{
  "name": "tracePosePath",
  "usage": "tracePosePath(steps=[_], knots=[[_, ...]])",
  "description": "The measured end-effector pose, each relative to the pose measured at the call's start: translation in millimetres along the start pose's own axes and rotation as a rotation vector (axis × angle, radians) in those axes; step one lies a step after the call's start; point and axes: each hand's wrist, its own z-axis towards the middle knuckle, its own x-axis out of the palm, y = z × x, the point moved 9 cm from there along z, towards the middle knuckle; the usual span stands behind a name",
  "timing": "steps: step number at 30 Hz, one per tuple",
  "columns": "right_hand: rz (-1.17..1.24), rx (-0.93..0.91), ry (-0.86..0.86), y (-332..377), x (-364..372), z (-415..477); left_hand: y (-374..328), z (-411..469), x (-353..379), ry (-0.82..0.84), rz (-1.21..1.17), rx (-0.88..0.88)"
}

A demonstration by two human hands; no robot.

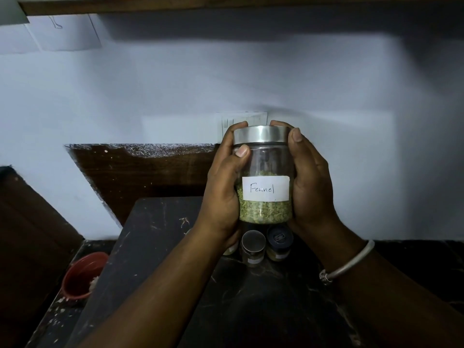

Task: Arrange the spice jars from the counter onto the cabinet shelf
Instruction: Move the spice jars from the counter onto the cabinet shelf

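A glass jar (263, 209) with a steel lid and a white label reading "Fennel" is held upright in mid-air above the dark counter (251, 297). My left hand (223, 192) wraps its left side and my right hand (311, 182) wraps its right side, fingers reaching the lid. Green seeds fill its lower half. Below it on the counter stand a small jar with a steel lid (253, 247) and a small jar with a dark lid (279, 243); a third jar (232, 248) is mostly hidden behind my left wrist. The wooden shelf edge (226, 3) runs along the top.
A red bowl (82, 275) sits at the lower left beside the counter. A dark wooden panel (140, 177) leans on the pale wall behind. A switch plate (243, 121) is on the wall behind the jar. Papers (65, 33) hang at the upper left.
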Motion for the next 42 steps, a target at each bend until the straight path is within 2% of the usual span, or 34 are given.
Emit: tracePosePath(steps=[7, 10, 15, 20, 23, 28, 30, 33, 35, 42], knots=[[-0.058, -0.035, 0.020, 15, 6, 15, -10, 17, 2, 0.016, -0.012, 0.000], [-0.165, -0.065, 0.116, 33, 20, 31, -28, 35, 2, 0.019, 0.047, 0.038], [-0.479, -0.198, 0.251, 84, 53, 75, -85, 92, 13, 0.056, 0.149, 0.185], [-0.592, -0.372, 0.271, 151, 101, 152, -162, 167, 25, 0.060, 0.225, 0.333], [-0.679, -0.413, 0.226, 172, 121, 211, -200, 218, 19, -0.004, 0.465, 0.404], [-0.840, -0.410, 0.142, 167, 138, 313, -231, 299, -44, -0.286, 1.057, 0.387], [-0.942, -0.361, 0.173, 144, 141, 345, -220, 319, -68, -0.292, 1.355, 0.311], [-1.068, -0.286, 0.204, 107, 144, 391, -187, 339, -93, -0.226, 1.738, 0.096], [-1.115, -0.260, 0.220, 91, 147, 418, -176, 348, -99, -0.194, 1.833, 0.029], [-1.298, -0.211, 0.197, 59, 159, 480, -175, 359, -103, -0.206, 1.830, 0.038]])
